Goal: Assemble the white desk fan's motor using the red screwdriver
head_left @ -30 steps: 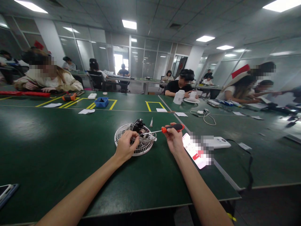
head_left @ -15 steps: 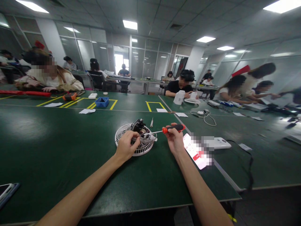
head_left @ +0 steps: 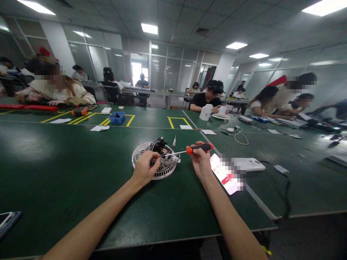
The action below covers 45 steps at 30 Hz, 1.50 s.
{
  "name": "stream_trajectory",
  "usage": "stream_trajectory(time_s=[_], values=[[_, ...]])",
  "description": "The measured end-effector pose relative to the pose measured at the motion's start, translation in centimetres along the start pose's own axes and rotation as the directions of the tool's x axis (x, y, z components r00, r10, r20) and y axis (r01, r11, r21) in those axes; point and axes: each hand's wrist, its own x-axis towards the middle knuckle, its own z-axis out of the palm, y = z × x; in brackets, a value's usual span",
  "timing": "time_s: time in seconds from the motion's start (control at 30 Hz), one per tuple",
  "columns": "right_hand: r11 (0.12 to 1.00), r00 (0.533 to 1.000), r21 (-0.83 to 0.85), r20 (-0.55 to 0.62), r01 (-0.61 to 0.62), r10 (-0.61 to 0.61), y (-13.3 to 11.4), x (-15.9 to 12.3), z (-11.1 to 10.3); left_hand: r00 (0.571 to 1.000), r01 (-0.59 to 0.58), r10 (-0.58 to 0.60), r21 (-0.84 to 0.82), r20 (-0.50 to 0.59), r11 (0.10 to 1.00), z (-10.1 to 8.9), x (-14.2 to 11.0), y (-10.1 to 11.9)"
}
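Observation:
A white round fan grille (head_left: 141,153) lies flat on the green table (head_left: 67,166), with a black motor (head_left: 158,145) on top of it. My left hand (head_left: 144,169) rests on the grille with its fingers pinched at the motor's base. My right hand (head_left: 200,159) is closed round the red and black handle of a screwdriver (head_left: 199,147). The shaft runs left, and its tip sits at the motor beside my left fingers.
A phone (head_left: 225,174) and a white box (head_left: 251,164) lie right of my right hand. A small screwdriver (head_left: 174,141) lies behind the fan. A blue tray (head_left: 117,117) and papers sit farther back. Another phone (head_left: 8,221) is at the near left edge. Several people sit around the tables.

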Motion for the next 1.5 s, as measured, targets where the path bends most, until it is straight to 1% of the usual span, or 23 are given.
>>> stream_trajectory(time_s=[0.1,0.17,0.33,0.43,0.53,0.63,0.73,0.83,0.9,1.07,1.17,1.33,1.43,1.5], values=[[1.0,0.999,-0.017,-0.04,-0.007,0.006,0.1,0.1,0.0,1.0,-0.029,0.029,0.02,0.008,0.999,-0.1,0.0,-0.2],[0.999,0.998,-0.038,-0.063,-0.015,0.012,0.2,0.1,0.1,0.998,-0.069,0.069,0.051,0.008,0.996,-0.2,0.0,-0.3],[0.996,0.998,-0.088,-0.062,0.011,-0.016,0.4,0.1,0.3,0.983,-0.173,0.179,0.154,-0.029,0.973,-0.6,0.3,-0.1],[0.993,0.996,-0.115,-0.083,0.023,-0.032,0.4,0.0,0.4,0.972,-0.223,0.234,0.208,-0.028,0.952,-0.8,0.4,0.0],[0.992,0.993,-0.129,-0.117,0.008,-0.023,0.4,0.0,0.5,0.961,-0.261,0.275,0.221,-0.032,0.94,-1.0,0.5,-0.1],[0.992,0.992,-0.127,-0.122,-0.008,-0.008,0.4,-0.1,0.5,0.953,-0.283,0.299,0.21,-0.048,0.936,-1.0,0.4,-0.2],[0.991,0.994,-0.132,-0.107,-0.035,0.02,0.4,-0.2,0.6,0.953,-0.278,0.297,0.198,-0.068,0.94,-1.0,0.5,-0.3],[0.987,0.994,-0.143,-0.085,-0.074,0.062,0.6,-0.3,0.5,0.96,-0.248,0.267,0.188,-0.085,0.95,-1.0,0.7,-0.1],[0.99,0.994,-0.116,-0.085,-0.082,0.072,0.7,-0.3,0.4,0.966,-0.231,0.248,0.179,-0.079,0.956,-1.0,0.9,0.1],[0.995,0.986,0.041,-0.132,-0.096,0.1,0.4,-0.2,0.2,0.967,-0.229,0.244,0.17,-0.077,0.959,-1.1,1.6,0.6],[0.992,0.98,0.058,-0.161,-0.11,0.118,0.1,-0.1,0.2,0.965,-0.239,0.255,0.196,-0.064,0.951,-1.1,2.3,0.8],[0.996,0.958,0.052,-0.271,-0.078,0.089,-0.2,0.2,0.0,0.97,-0.23,0.244,0.27,-0.018,0.935,-0.2,3.0,1.0],[0.996,0.949,0.048,-0.304,-0.077,0.088,-0.1,0.4,-0.2,0.983,-0.171,0.184,0.304,-0.014,0.937,0.6,2.8,0.9],[0.995,0.937,0.059,-0.334,-0.085,0.1,0.0,0.5,-0.4,0.993,-0.096,0.114,0.325,-0.037,0.941,1.0,2.6,0.5]])
